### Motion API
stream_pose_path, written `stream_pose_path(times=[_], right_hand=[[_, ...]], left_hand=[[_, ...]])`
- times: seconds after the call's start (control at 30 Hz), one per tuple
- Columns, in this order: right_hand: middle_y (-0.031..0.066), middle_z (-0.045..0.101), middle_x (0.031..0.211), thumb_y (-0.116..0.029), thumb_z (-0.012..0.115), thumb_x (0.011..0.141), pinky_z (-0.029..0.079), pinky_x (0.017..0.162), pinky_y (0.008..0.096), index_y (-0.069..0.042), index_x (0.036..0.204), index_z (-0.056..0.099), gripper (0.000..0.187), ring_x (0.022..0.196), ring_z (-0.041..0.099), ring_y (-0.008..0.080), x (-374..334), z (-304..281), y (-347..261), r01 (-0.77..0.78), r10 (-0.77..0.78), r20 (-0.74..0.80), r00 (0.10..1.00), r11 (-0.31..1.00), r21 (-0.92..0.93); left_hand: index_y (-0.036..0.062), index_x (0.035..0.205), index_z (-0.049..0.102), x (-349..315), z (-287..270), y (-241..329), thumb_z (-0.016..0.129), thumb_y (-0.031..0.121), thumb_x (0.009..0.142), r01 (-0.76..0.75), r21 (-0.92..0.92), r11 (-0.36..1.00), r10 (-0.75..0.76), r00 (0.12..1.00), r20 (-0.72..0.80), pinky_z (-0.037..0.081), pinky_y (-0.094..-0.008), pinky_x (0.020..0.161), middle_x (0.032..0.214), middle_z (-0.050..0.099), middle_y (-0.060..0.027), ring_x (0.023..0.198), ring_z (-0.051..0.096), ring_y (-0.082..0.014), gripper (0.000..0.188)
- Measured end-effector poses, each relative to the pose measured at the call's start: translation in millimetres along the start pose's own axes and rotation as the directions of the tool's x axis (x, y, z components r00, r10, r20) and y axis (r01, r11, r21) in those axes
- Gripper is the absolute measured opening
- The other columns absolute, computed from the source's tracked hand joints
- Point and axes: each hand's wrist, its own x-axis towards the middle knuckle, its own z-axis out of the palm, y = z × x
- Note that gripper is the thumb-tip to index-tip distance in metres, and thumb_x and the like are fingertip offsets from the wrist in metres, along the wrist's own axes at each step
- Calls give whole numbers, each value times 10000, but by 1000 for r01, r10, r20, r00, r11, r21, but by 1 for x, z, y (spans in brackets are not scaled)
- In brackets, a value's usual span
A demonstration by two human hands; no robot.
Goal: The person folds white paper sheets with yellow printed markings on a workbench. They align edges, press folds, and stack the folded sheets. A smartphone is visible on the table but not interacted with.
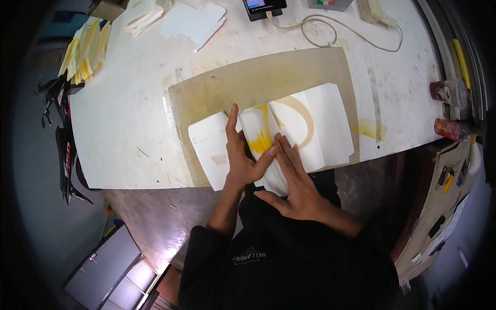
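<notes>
A printed white card sheet with a tan ring [312,124] lies spread at the table's near edge, its right panel creased. Across its middle stands a narrow folded white strip or bundle with yellow streaks [261,139]; I cannot tell whether it is part of the sheet. My left hand [242,163] is at the strip's left side, index finger stretched up and thumb reaching over it; its other fingers are partly hidden. Flat along the strip's right side rests my right hand [294,183], fingers straight, thumb apart near the lower end. The left thumb meets the right fingertips.
Beneath the sheet is a tan board [206,95] on the white table [124,124]. Yellow-edged folded pieces [85,49] and white card blanks [194,23] lie at the far left. A phone [263,8] with a cable [330,31] is at the back. A red can [449,128] stands far right.
</notes>
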Motion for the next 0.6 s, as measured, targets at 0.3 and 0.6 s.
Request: stream_pose_path(times=[0.3,0.6], right_hand=[[254,264,1603,-105,787,835,322,1179,456,65,1547,220,926,1478,318,330,-25,-16,28,-67,147,-73,986,766,640],[282,422,1489,-204,748,902,385,1117,406,81,1535,221,872,1364,471,318,-23,4,14,-109,206,-179,962,891,441]], left_hand=[[-16,1573,69,-4,-2,-2,688,-1,829,-32,-101,994,29,999,-34,532,-378,946,1335,533,-257,1121,642,-292,968],[1,1579,52,-3,-2,5,666,-10,858,-62,-76,995,62,998,-8,525,-372,941,1264,584,-257,1092,652,-278,947]])
